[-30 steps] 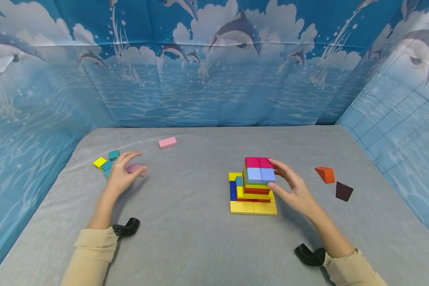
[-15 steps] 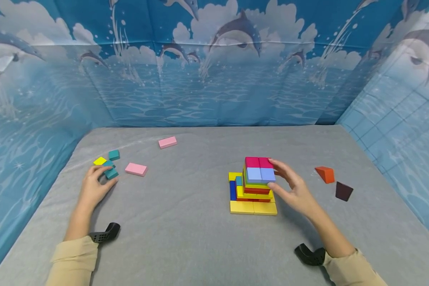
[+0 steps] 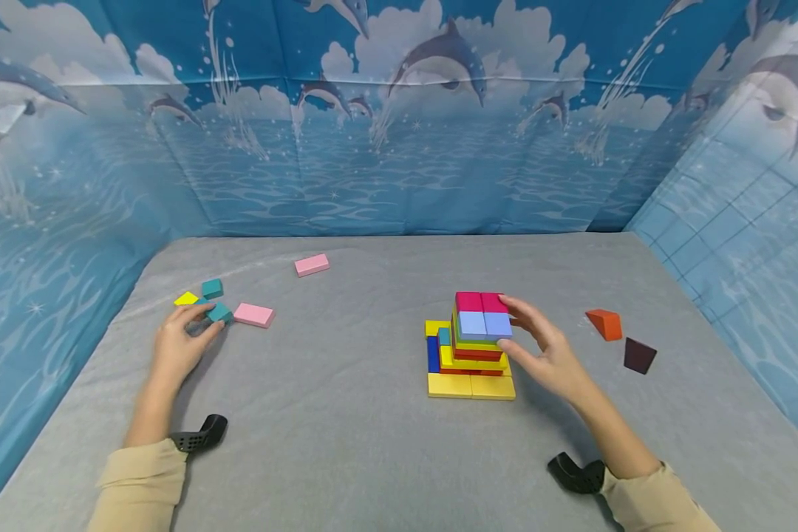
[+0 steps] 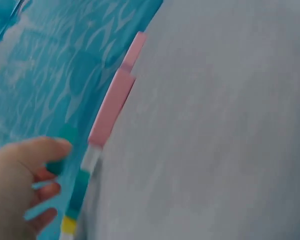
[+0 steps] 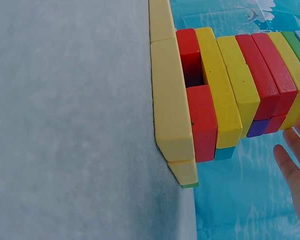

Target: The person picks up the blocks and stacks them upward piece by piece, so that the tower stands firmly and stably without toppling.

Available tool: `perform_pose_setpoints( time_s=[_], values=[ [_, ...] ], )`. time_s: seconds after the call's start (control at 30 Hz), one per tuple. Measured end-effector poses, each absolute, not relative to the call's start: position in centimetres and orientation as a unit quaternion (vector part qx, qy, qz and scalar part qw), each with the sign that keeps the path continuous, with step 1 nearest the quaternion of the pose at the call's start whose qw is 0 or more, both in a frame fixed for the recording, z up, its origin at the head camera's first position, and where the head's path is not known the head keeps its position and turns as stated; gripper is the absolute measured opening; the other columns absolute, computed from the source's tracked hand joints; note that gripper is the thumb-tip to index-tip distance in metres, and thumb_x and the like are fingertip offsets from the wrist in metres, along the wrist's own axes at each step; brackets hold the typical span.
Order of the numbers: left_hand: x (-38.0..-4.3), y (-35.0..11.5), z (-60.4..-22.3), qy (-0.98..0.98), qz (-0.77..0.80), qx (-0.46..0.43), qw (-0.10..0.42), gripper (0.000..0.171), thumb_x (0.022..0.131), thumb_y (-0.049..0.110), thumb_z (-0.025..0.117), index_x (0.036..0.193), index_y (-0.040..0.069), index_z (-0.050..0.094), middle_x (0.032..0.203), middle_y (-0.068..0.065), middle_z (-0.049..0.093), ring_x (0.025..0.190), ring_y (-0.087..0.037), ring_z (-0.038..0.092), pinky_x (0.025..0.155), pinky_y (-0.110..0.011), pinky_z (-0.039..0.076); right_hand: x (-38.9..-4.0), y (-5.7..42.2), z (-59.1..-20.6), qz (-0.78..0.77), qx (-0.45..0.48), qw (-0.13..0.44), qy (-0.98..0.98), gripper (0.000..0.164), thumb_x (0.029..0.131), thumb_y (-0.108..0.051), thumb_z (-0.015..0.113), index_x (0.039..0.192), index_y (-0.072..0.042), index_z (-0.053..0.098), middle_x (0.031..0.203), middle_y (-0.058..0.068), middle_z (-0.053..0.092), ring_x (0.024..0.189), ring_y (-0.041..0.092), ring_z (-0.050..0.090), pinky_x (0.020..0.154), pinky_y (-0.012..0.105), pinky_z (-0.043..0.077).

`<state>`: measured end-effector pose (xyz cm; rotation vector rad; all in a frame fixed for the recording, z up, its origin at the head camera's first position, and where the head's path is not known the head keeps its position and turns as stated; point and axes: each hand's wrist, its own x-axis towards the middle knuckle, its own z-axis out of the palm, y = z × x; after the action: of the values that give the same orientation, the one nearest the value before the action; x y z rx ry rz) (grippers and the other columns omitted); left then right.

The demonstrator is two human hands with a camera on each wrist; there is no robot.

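In the head view my left hand [image 3: 176, 343] pinches a teal block [image 3: 219, 312] between thumb and fingers, at the left of the table. The left wrist view is blurred, with teal [image 4: 55, 167] showing behind the thumb. Beside that hand lie a yellow block [image 3: 186, 298], a second teal block [image 3: 212, 288] and a pink block [image 3: 254, 315]. My right hand [image 3: 548, 358] rests its fingertips on the right side of a tower of coloured blocks [image 3: 482, 325], near the top; its fingers [image 5: 289, 165] are fairly straight in the right wrist view. The tower's layers run from pale yellow at the base to magenta.
Another pink block [image 3: 312, 265] lies farther back. To the right of the tower are an orange wedge [image 3: 605, 325] and a dark brown block [image 3: 640, 356]. The grey cloth table [image 3: 346, 414] ends at a dolphin-print curtain [image 3: 399, 170].
My left hand let go of the pink block and moved left and nearer to the teal blocks. It now pinches one and has shifted it slightly back and right. The right hand stays put.
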<state>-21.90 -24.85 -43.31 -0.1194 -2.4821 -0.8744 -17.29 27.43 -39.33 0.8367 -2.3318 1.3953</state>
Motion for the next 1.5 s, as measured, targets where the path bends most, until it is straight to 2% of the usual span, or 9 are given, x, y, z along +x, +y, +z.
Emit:
perform_pose_setpoints(
  time_s=[0.13, 0.3, 0.37, 0.5, 0.63, 0.83, 1.07, 1.23, 1.5],
  values=[
    [-22.7, -22.0, -41.9, -0.885, -0.365, -0.103, 0.270, 0.036, 0.074, -0.001, 0.072, 0.108, -0.005, 0.063, 0.099, -0.021, 0.058, 0.089, -0.032, 0.053, 0.076, -0.045, 0.040, -17.2, 27.3, -39.2, 0.486, 0.283, 0.151, -0.813, 0.070, 0.073, 0.016, 0.065, 0.136, -0.001, 0.039, 0.135, 0.018, 0.043, 0.118, 0.006, 0.043, 0.094, 0.017, 0.039],
    [-23.5, -16.5, -40.4, -0.850, -0.417, -0.189, 0.260, 0.036, 0.072, -0.002, 0.073, 0.107, -0.002, 0.065, 0.102, -0.015, 0.060, 0.091, -0.024, 0.053, 0.077, -0.030, 0.041, -16.3, 26.5, -37.6, 0.480, 0.278, 0.149, -0.819, 0.065, 0.073, 0.018, 0.062, 0.132, 0.008, 0.038, 0.131, 0.026, 0.043, 0.116, 0.002, 0.043, 0.093, 0.016, 0.039],
    [-23.3, -13.8, -39.5, -0.835, -0.434, -0.227, 0.252, 0.034, 0.072, -0.003, 0.073, 0.106, -0.003, 0.065, 0.102, -0.015, 0.060, 0.091, -0.025, 0.054, 0.080, -0.030, 0.043, -16.4, 26.5, -37.8, 0.481, 0.277, 0.148, -0.818, 0.065, 0.073, 0.018, 0.063, 0.132, 0.007, 0.039, 0.131, 0.025, 0.043, 0.116, 0.003, 0.043, 0.093, 0.016, 0.039],
    [-23.5, -8.7, -38.6, -0.803, -0.458, -0.300, 0.235, 0.033, 0.073, -0.001, 0.073, 0.105, -0.002, 0.066, 0.101, -0.013, 0.061, 0.092, -0.025, 0.057, 0.082, -0.038, 0.046, -16.8, 26.9, -38.6, 0.486, 0.273, 0.154, -0.815, 0.068, 0.072, 0.018, 0.064, 0.134, 0.002, 0.040, 0.133, 0.020, 0.044, 0.116, 0.005, 0.043, 0.092, 0.016, 0.039],
    [-23.6, -4.3, -37.8, -0.783, -0.473, -0.345, 0.210, 0.033, 0.076, 0.005, 0.073, 0.108, 0.001, 0.066, 0.102, -0.011, 0.061, 0.094, -0.023, 0.058, 0.081, -0.036, 0.049, -16.1, 26.2, -37.4, 0.486, 0.271, 0.155, -0.816, 0.064, 0.072, 0.020, 0.062, 0.131, 0.007, 0.040, 0.130, 0.025, 0.044, 0.115, 0.003, 0.044, 0.092, 0.016, 0.039],
    [-22.9, 0.7, -36.2, -0.774, -0.469, -0.390, 0.170, 0.032, 0.079, 0.008, 0.071, 0.110, 0.002, 0.065, 0.105, -0.010, 0.059, 0.097, -0.019, 0.055, 0.084, -0.026, 0.047, -15.7, 25.7, -36.6, 0.487, 0.273, 0.154, -0.816, 0.061, 0.073, 0.019, 0.061, 0.129, 0.011, 0.040, 0.128, 0.029, 0.044, 0.114, 0.002, 0.044, 0.091, 0.012, 0.038],
    [-22.2, 3.8, -35.1, -0.775, -0.468, -0.406, 0.122, 0.033, 0.082, 0.012, 0.069, 0.113, 0.003, 0.064, 0.109, -0.008, 0.058, 0.102, -0.016, 0.053, 0.088, -0.020, 0.044, -16.8, 26.9, -38.6, 0.480, 0.278, 0.148, -0.819, 0.069, 0.072, 0.018, 0.064, 0.134, 0.004, 0.038, 0.132, 0.023, 0.044, 0.117, 0.002, 0.042, 0.093, 0.015, 0.038],
    [-22.2, 4.5, -35.0, -0.782, -0.468, -0.397, 0.107, 0.030, 0.082, 0.011, 0.069, 0.111, 0.004, 0.065, 0.108, -0.006, 0.058, 0.101, -0.015, 0.052, 0.087, -0.017, 0.043, -17.2, 27.3, -39.1, 0.481, 0.286, 0.146, -0.816, 0.071, 0.072, 0.015, 0.066, 0.135, 0.000, 0.038, 0.134, 0.019, 0.043, 0.119, 0.005, 0.042, 0.093, 0.017, 0.039],
    [-22.1, 4.7, -35.2, -0.784, -0.484, -0.381, 0.082, 0.030, 0.083, 0.013, 0.067, 0.112, 0.006, 0.064, 0.112, -0.006, 0.058, 0.102, -0.017, 0.054, 0.088, -0.025, 0.045, -17.3, 27.4, -39.2, 0.485, 0.291, 0.144, -0.812, 0.070, 0.074, 0.014, 0.065, 0.136, -0.002, 0.038, 0.134, 0.018, 0.043, 0.118, 0.006, 0.043, 0.094, 0.017, 0.039]
  ],
)
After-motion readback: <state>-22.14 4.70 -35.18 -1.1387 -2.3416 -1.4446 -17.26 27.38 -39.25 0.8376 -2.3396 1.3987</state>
